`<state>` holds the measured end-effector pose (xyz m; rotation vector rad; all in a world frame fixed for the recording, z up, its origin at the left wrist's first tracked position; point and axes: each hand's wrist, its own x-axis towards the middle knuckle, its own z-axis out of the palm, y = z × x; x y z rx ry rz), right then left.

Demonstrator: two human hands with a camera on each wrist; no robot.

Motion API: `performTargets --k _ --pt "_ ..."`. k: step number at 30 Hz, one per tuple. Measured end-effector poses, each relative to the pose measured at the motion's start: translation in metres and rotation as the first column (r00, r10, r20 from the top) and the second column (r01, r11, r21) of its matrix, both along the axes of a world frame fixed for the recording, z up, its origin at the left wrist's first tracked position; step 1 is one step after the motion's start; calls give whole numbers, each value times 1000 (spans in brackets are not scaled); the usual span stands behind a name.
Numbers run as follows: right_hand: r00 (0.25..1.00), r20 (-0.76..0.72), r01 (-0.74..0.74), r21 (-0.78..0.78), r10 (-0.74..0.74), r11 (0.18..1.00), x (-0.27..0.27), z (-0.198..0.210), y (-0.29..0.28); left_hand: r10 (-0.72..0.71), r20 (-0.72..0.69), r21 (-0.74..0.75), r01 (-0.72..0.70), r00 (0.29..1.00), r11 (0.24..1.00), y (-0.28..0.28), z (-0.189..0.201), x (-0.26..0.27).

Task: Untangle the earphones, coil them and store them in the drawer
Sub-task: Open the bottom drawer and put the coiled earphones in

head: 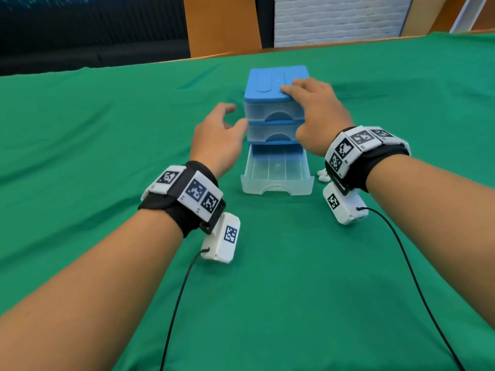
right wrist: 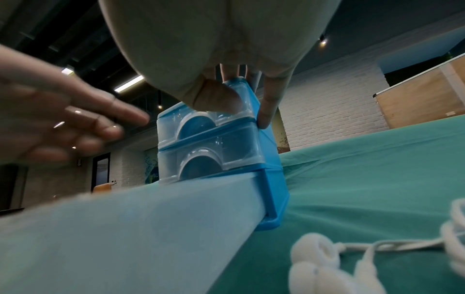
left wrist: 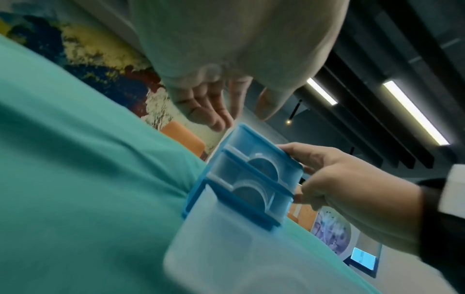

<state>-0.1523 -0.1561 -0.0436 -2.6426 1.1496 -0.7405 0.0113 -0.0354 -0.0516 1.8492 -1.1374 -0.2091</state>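
— Earphones (right wrist: 324, 260): white, lying in a loose heap on green cloth (head: 294, 277), just right of open bottom drawer (head: 277, 180). Mostly hidden under right wrist in head view.

— Handling?

— Probably very light, limp, thin cord; buds small, hard and smooth. Likely to snag at knots if yanked. Better pinched near buds or plug, cord drawn gently through fingers, then wound in loops.

— Hands?

— Right hand (head: 316, 113) clamped on 3-drawer blue cabinet (head: 276, 81), fingers over top, thumb on front. Left hand (head: 217, 135) hovering just left of cabinet, fingers apart and relaxed, holding nothing.

— Drawer?

— Clear plastic, pulled toward near side, nothing visible inside.
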Motion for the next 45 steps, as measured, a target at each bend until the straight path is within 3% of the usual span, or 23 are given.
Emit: performTargets --k 3,6,9,11,15,16,18,20,22,35,40,45 --pt "1000 -9 -5 15 5 1000 0 2 1 -126 174 -90 143 977 986 -18 12 4" --pt "1000 -20 -19 25 20 999 0 4 0 -274 267 5 283 924 959 -33 11 3" --pt "996 -67 -50 62 54 997 -4 10 0 -327 316 75 320 891 944 -37 5 0" --pt "998 -9 -66 63 66 996 -9 12 -1 -314 338 75 307 887 949 -38 1 0" --pt "963 208 189 -62 -172 980 -32 12 -8 -297 348 51 298 889 953 -38 -2 -2" --pt "960 164 237 -30 -229 971 -39 12 -11 -296 348 44 300 890 953 -38 -2 -2" --pt "966 -118 245 123 -231 962 -51 9 -14 -287 366 41 292 885 955 -39 -3 -2" --pt "885 -449 255 242 -125 936 -59 1 -12 -269 395 54 271 878 961 -40 -3 -2" --pt "786 -616 263 249 -57 932 -63 -4 -8 -259 416 64 256 872 965 -39 -4 -1" --pt "700 -714 188 148 -27 971 -64 -18 -17 -259 429 108 235 866 966 -35 0 -5" --pt "744 -668 149 134 -21 980 -63 8 -12 -261 404 108 237 877 965 -36 -1 -6" --pt "736 -676 60 -3 -46 998 -46 43 -2 -276 408 115 251 870 961 -38 -3 -4"
